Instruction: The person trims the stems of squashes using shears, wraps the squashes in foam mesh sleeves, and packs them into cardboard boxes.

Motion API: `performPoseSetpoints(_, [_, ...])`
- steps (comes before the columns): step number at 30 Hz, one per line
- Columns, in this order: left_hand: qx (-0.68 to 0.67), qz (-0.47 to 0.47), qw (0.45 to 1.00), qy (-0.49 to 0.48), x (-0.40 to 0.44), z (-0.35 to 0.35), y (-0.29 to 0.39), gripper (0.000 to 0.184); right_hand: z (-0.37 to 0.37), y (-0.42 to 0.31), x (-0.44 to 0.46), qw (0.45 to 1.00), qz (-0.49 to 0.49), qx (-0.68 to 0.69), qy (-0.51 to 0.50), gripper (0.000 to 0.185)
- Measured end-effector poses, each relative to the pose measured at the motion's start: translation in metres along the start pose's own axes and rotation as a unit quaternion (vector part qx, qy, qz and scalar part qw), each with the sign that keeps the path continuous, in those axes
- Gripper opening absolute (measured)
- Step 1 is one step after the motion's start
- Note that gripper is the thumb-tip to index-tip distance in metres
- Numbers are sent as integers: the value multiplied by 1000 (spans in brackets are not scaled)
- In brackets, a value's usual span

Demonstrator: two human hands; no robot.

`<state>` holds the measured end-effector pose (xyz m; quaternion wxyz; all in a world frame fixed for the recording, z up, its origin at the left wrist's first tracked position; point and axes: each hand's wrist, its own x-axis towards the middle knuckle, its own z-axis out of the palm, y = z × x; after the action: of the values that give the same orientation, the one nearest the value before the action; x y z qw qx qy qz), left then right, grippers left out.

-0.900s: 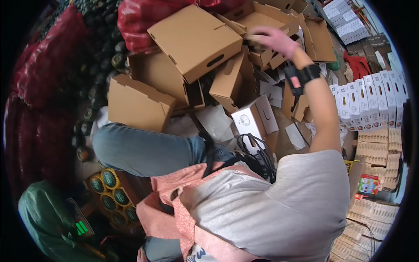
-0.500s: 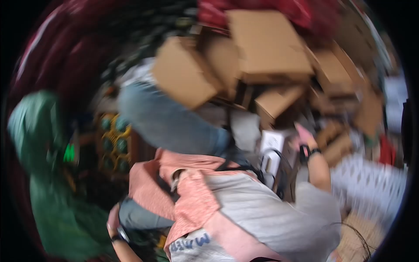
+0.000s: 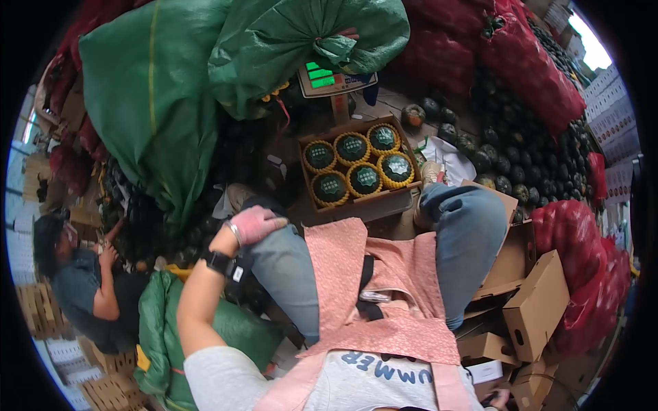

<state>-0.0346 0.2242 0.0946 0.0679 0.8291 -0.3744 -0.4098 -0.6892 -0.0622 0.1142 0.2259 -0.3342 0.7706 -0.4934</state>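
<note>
My left hand [image 3: 259, 225], in a pink glove, lies on my left knee with its fingers stretched out and holds nothing. Low at the right edge, part of my right hand [image 3: 500, 397] shows beside a white box [image 3: 484, 372]; its fingers are mostly hidden. In front of my knees stands an open cardboard box [image 3: 370, 203] holding several dark green squashes [image 3: 364, 179], each with a label and a yellow foam net. Behind it is a scale with a lit green display [image 3: 321, 75].
Large green sacks [image 3: 154, 89] stand ahead and left; another green sack [image 3: 240, 329] lies by my left arm. Loose squashes [image 3: 504, 161] cover the floor at right, near red net sacks [image 3: 576, 267]. Folded cardboard boxes [image 3: 538, 305] lie right. A person [image 3: 89, 288] sits far left.
My view has swung from the cartons at my right round to the front, bringing the squash box and scale to the middle. The left hand still rests on my knee.
</note>
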Motion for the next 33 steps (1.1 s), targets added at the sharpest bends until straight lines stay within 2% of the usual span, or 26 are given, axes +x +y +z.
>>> performPoseSetpoints(1, [-1, 31, 999, 28, -2, 3, -7, 39, 1, -28, -5, 995, -89, 25, 25, 52])
performPoseSetpoints(2, [-6, 64, 996, 54, -5, 5, -10, 37, 1, -56, -13, 990, -132, 35, 39, 50])
performPoseSetpoints(3, [23, 118, 991, 52, -10, 3, -14, 29, 3, -84, -22, 983, -170, 44, 51, 48])
performPoseSetpoints(5, [91, 207, 972, 69, -7, 7, -35, 26, 19, -143, -37, 969, -233, 53, 55, 46])
performPoseSetpoints(7, [131, 267, 950, 98, -7, 10, -48, 25, 41, -187, -42, 951, -302, 57, 28, 43])
performPoseSetpoints(8, [127, 302, 937, 122, -7, 13, -53, 23, 51, -192, -27, 913, -404, 58, -24, 41])
performPoseSetpoints(9, [121, 289, 941, 127, -11, 15, -56, 22, 61, -199, -13, 861, -497, 67, -87, 43])
performPoseSetpoints(10, [115, 278, 944, 136, -14, 18, -54, 22, 81, -217, -16, 847, -511, 77, -125, 42])
performPoseSetpoints(11, [33, 182, 975, 124, -23, 14, -41, 22, 113, -233, -28, 847, -496, 98, -167, 40])
performPoseSetpoints(12, [63, 233, 957, 159, -28, 19, -46, 24, 146, -246, -40, 842, -480, 123, -215, 40])
performPoseSetpoints(14, [15, 191, 961, 199, -19, 46, -73, 30, 219, -259, -75, 805, -442, 198, -343, 38])
performPoseSetpoints(15, [-47, 95, 980, 170, -31, 35, -55, 34, 256, -258, -98, 774, -418, 233, -415, 37])
performPoseSetpoints(17, [-74, 75, 979, 177, -33, 42, -57, 45, 319, -239, -156, 694, -438, 260, -508, 36])
performPoseSetpoints(18, [-90, 58, 977, 184, -37, 44, -58, 50, 326, -235, -204, 710, -568, 148, -389, 40])
performPoseSetpoints(20, [-122, -17, 967, 222, -44, 45, -47, 66, 350, -214, -265, 689, -421, 273, -523, 25])
performPoseSetpoints(21, [-54, -48, 965, 251, -49, 46, -43, 74, 362, -204, -295, 671, -337, 332, -570, 21])
performPoseSetpoints(22, [16, -82, 959, 271, -52, 45, -36, 81, 372, -185, -305, 672, -337, 308, -583, 22])
performPoseSetpoints(24, [0, -61, 953, 296, -61, 26, -18, 92, 392, -149, -325, 671, -337, 258, -607, 26])
performPoseSetpoints(26, [-147, 3, 906, 397, -65, 15, 1, 97, 412, -118, -320, 670, -43, 324, -666, 38])
performPoseSetpoints(27, [-109, 18, 886, 449, -67, 5, 11, 99, 423, -103, -318, 662, 106, 362, -647, 47])
performPoseSetpoints(30, [0, 80, 837, 541, -74, -36, 33, 106, 430, -132, -276, 395, 159, 387, -818, 46])
performPoseSetpoints(31, [-116, 106, 825, 543, -72, -43, 42, 107, 415, -148, -276, 426, 76, 384, -816, 40])
performPoseSetpoints(33, [-380, 149, 765, 498, -49, -47, 52, 109, 415, -139, -266, 402, 124, 416, -806, 37])
